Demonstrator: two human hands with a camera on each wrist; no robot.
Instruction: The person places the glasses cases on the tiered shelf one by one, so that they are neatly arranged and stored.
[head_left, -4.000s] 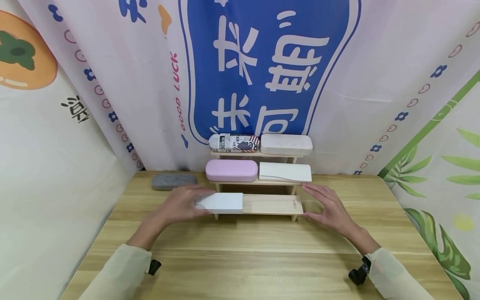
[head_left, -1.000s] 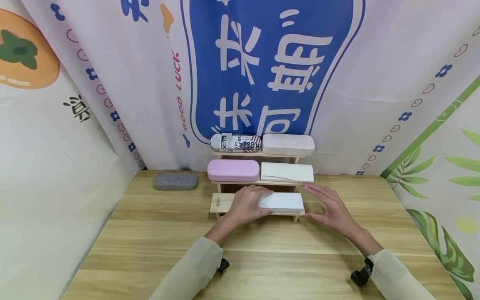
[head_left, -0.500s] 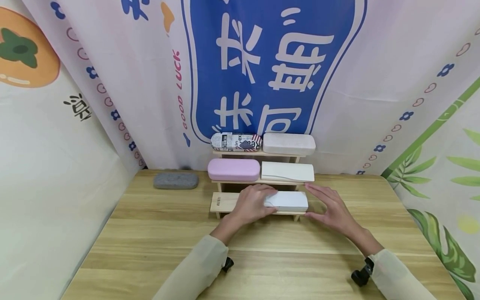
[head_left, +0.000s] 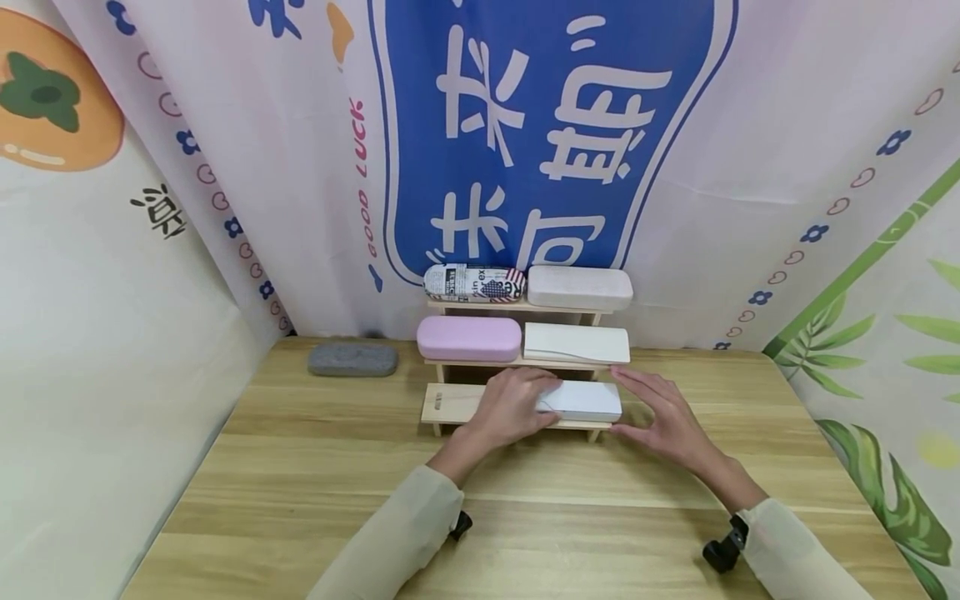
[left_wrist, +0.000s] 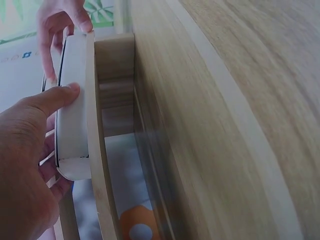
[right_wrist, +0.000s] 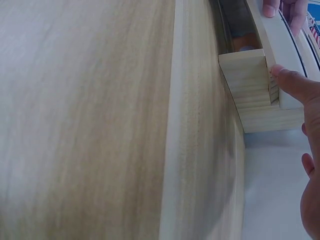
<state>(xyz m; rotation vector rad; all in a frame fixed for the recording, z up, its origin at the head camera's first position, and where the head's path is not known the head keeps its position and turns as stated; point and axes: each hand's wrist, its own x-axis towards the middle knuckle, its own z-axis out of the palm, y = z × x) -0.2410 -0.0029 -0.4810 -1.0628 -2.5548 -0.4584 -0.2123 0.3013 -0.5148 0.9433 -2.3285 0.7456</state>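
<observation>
A white glasses case [head_left: 583,400] lies on the right part of the lowest shelf of a small three-tier wooden stand [head_left: 450,403]. My left hand [head_left: 513,406] grips the case around its left part, thumb [left_wrist: 65,96] on the front side and fingers over the back. My right hand [head_left: 663,417] is at the stand's right end. Its thumb [right_wrist: 290,82] touches the front corner of the lowest shelf, while the extended fingers reach the end of the middle shelf.
A lilac case [head_left: 469,338] and a white flap case [head_left: 576,343] occupy the middle shelf. Above them are a newsprint-patterned case [head_left: 474,283] and an off-white case [head_left: 579,287]. A grey felt-like case [head_left: 352,360] lies on the wooden table [head_left: 570,525], near the back curtain [head_left: 330,275].
Over these seconds my left hand has moved the white glasses case from the left end of the lowest shelf to its right end. My right hand has stayed at the stand's end.
</observation>
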